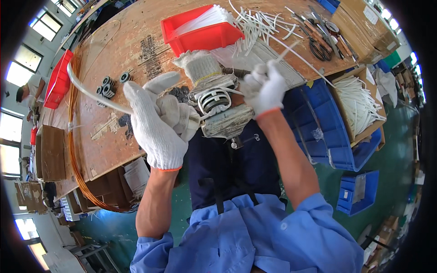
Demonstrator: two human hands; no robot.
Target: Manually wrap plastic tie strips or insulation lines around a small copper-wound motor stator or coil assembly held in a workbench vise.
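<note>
In the middle, a clamp that looks like a bench vise, wrapped in worn cloth [223, 123], holds a round black and silver part [215, 101]. A white plastic strip [93, 94] loops around this part. My left hand [164, 116], in a white knit glove, closes on the strip left of the part; its long free end curves out toward the upper left. On the other side, my right hand [265, 88], also gloved, is closed on the strip's other end, a tip of which sticks out above the fingers. The gloves hide the strip inside both grips.
Beyond the clamp stands a red bin [205, 42] of white strips, with loose strips [259, 29] beside it. Scissors [320, 49] and other tools lie at the far right. Several small dark rings [107, 87] and a copper wire coil [72, 132] are left. Blue crates [318, 123] stand right.
</note>
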